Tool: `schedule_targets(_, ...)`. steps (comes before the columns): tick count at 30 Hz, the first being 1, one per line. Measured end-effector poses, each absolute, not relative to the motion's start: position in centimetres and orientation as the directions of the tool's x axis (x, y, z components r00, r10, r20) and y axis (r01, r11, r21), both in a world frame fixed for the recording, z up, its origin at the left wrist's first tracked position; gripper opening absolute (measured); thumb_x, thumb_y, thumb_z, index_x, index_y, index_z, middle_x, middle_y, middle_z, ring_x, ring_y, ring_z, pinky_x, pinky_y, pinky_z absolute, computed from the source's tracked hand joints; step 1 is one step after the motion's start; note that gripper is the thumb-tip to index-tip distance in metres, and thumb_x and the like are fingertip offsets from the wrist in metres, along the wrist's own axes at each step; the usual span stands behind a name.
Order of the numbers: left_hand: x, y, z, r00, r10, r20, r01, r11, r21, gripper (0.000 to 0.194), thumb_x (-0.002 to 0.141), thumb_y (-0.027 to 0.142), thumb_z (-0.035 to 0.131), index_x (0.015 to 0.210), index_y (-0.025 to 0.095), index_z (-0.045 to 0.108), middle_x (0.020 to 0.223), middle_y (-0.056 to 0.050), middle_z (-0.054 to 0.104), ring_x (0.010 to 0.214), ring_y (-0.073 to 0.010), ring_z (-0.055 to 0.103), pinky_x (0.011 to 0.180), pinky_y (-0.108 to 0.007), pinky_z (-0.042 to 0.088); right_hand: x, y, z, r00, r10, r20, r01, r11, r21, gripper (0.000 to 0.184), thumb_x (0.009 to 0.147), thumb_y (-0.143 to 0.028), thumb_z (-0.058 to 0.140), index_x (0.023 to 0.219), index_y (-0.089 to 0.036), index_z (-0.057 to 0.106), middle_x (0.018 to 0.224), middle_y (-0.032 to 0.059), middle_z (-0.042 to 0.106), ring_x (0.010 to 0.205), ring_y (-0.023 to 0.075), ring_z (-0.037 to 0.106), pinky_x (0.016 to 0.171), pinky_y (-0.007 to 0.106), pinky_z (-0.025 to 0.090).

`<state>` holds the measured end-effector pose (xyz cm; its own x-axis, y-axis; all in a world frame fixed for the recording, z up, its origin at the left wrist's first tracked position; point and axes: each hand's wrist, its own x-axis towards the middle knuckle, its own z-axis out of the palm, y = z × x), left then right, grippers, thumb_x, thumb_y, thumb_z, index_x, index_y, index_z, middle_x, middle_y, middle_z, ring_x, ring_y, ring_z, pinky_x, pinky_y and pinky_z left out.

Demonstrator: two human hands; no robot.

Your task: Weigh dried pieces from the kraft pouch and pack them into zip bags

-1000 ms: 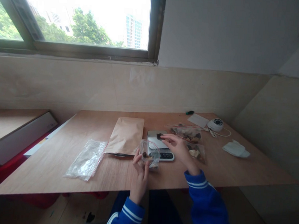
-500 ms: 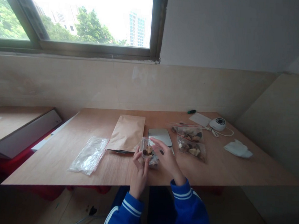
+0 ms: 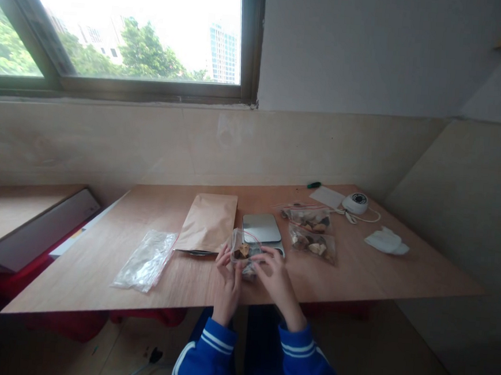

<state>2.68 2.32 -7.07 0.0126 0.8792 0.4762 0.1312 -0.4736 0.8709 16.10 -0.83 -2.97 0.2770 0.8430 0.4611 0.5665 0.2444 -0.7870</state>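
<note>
A small clear zip bag (image 3: 241,251) with brown and tan pieces in it is held up over the table's front part, its red-lined mouth towards the back. My left hand (image 3: 227,272) is closed on the bag's left side. On the right side, my right hand (image 3: 273,268) pinches the bag's edge between thumb and fingers. Below and between my hands lies another small bag (image 3: 249,270), partly hidden; its contents are hard to make out. Just behind my hands stands a flat silver scale (image 3: 261,227), its front part covered by the held bag and my fingers.
Left of the scale lie a brown paper pouch (image 3: 209,222) and flat clear zip bags (image 3: 146,260). To the right are two filled zip bags (image 3: 313,245), a white dome camera (image 3: 355,203) with a cable, a crumpled white tissue (image 3: 387,241) and a green-handled tool (image 3: 313,185).
My right hand has come down from above the bag's mouth to its right edge. The bag now leans more open and wide between both hands. The whole view has shifted slightly.
</note>
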Motion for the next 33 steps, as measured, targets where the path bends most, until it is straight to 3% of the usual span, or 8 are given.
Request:
schedule_targets(5,2.1,1.0,-6.7,0.096,0.897,0.432,0.075,-0.440,0.895,0.036,0.092,0.033,0.046,0.126,0.023,0.038,0.149,-0.015,0.024,0.134,-0.0253,0.035,0.107,-0.048,0.033,16.4,-2.2,-0.3,0.353,0.804,0.478,0.433,0.313,-0.846,0.016,0.087,-0.030,0.054,0.089,-0.024,0.069,0.110,0.0091,0.057,0.105,0.0234,0.059,0.078,0.033,0.057)
schedule_targets(10,1.7,0.0,-5.6,0.022,0.949,0.315,-0.016,-0.314,0.949,0.045,0.090,0.038,0.049,0.131,0.022,0.036,0.149,-0.014,0.028,0.135,-0.0251,0.034,0.110,-0.047,0.027,17.1,-3.8,2.0,0.368,0.787,0.495,0.363,0.368,-0.856,0.015,0.089,-0.031,0.054,0.090,-0.024,0.067,0.114,0.0083,0.060,0.108,0.0225,0.059,0.085,0.034,0.053)
schedule_targets(14,1.5,0.1,-3.8,-0.019,0.984,0.179,-0.236,-0.178,0.955,0.054,0.087,0.043,0.054,0.133,0.023,0.034,0.139,-0.013,0.044,0.130,-0.0232,0.043,0.107,-0.041,0.034,17.0,-4.8,3.1,0.265,0.850,0.455,0.230,0.402,-0.886,0.013,0.088,-0.031,0.056,0.090,-0.024,0.067,0.110,0.0063,0.067,0.107,0.0219,0.061,0.090,0.035,0.051)
schedule_targets(17,1.2,0.0,-2.1,-0.046,0.992,0.122,-0.336,-0.130,0.933,0.042,0.084,0.044,0.058,0.118,0.022,0.049,0.114,-0.007,0.063,0.110,-0.0210,0.059,0.094,-0.034,0.045,16.6,-5.0,3.6,0.266,0.868,0.419,0.132,0.398,-0.908,0.012,0.086,-0.032,0.059,0.089,-0.024,0.067,0.105,0.0050,0.070,0.102,0.0209,0.064,0.091,0.035,0.051)
schedule_targets(21,1.0,-0.5,-0.1,-0.131,0.978,0.163,-0.333,-0.199,0.922,0.025,0.083,0.044,0.059,0.084,0.019,0.056,0.076,0.000,0.065,0.074,-0.0149,0.065,0.071,-0.026,0.051,15.8,-4.4,3.6,0.369,0.881,0.294,-0.116,0.358,-0.927,0.036,0.081,-0.036,0.067,0.114,-0.026,0.058,0.103,0.0050,0.071,0.089,0.0197,0.069,0.085,0.036,0.054)
schedule_targets(24,1.2,-0.6,1.1,-0.229,0.952,0.202,-0.308,-0.267,0.913,0.028,0.084,0.047,0.055,0.078,0.019,0.053,0.067,0.002,0.063,0.062,-0.0130,0.063,0.061,-0.023,0.050,15.2,-4.0,3.3,0.367,0.913,0.176,-0.294,0.294,-0.909,0.037,0.078,-0.042,0.068,0.109,-0.024,0.059,0.098,0.0053,0.073,0.084,0.0197,0.070,0.084,0.036,0.055)
schedule_targets(29,1.0,-0.3,2.4,-0.354,0.888,0.294,-0.155,-0.365,0.918,0.035,0.088,0.051,0.047,0.072,0.020,0.051,0.058,0.003,0.060,0.052,-0.0128,0.059,0.052,-0.024,0.047,14.9,-4.3,3.5,0.363,0.925,0.110,-0.276,0.219,-0.936,0.032,0.078,-0.047,0.068,0.089,-0.017,0.069,0.080,0.0064,0.075,0.080,0.0222,0.071,0.082,0.035,0.054)
schedule_targets(33,0.0,-0.5,2.9,-0.377,0.858,0.348,0.002,-0.374,0.927,0.035,0.087,0.051,0.048,0.070,0.020,0.051,0.052,0.005,0.053,0.050,-0.0120,0.054,0.053,-0.024,0.045,14.8,-4.6,3.9,0.384,0.919,0.094,-0.247,0.200,-0.948,0.033,0.079,-0.047,0.066,0.093,-0.017,0.072,0.070,0.0057,0.074,0.067,0.0216,0.071,0.061,0.029,0.054)
